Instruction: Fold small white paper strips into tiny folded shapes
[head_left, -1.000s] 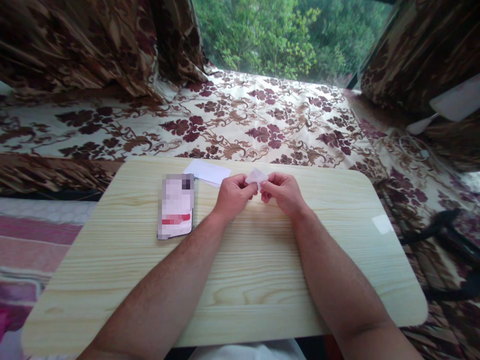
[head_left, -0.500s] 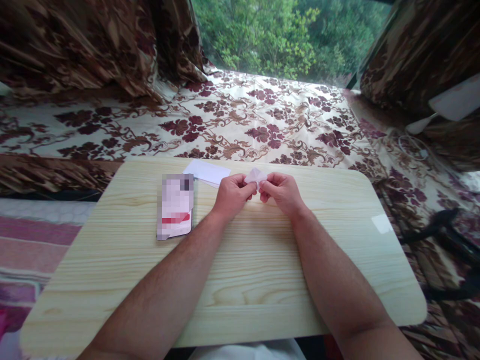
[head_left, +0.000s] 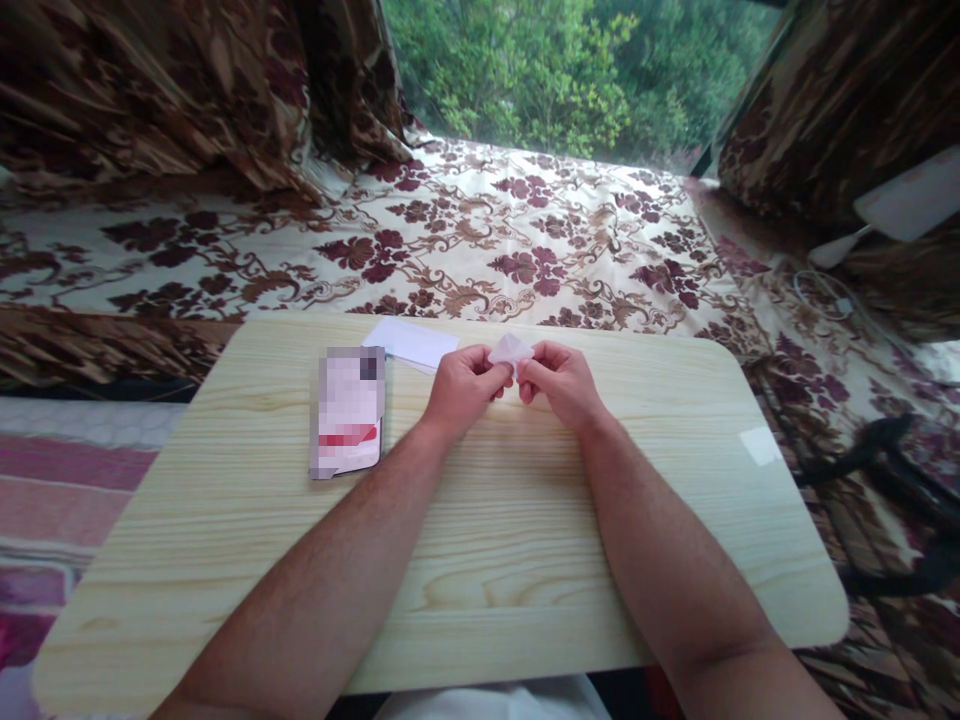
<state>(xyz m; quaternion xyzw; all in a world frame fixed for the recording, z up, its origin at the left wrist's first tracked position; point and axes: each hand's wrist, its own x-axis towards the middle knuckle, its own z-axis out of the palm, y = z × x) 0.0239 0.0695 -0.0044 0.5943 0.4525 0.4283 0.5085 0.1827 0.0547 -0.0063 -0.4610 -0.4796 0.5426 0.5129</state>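
A small folded piece of white paper [head_left: 511, 348] is pinched between my two hands above the far half of the table. My left hand [head_left: 469, 385] grips its left side, thumb and fingers pressed together. On the other side my right hand [head_left: 559, 380] holds the paper in the same kind of pinch. Creases meet near the paper's peak, and its lower part is partly hidden by the thumbs. Just behind my left hand lie some flat white sheets [head_left: 416, 342].
A phone-like object [head_left: 349, 410], its surface blurred out, lies left of my left forearm. The pale wooden table [head_left: 517, 570] has a white patch [head_left: 760, 446] near its right edge. Beyond it spreads a floral cloth [head_left: 525, 230]. A white cable [head_left: 821, 292] lies at the right.
Almost nothing differs. Both hands keep the paper pinched in the same place, and the whole view has shifted very slightly.
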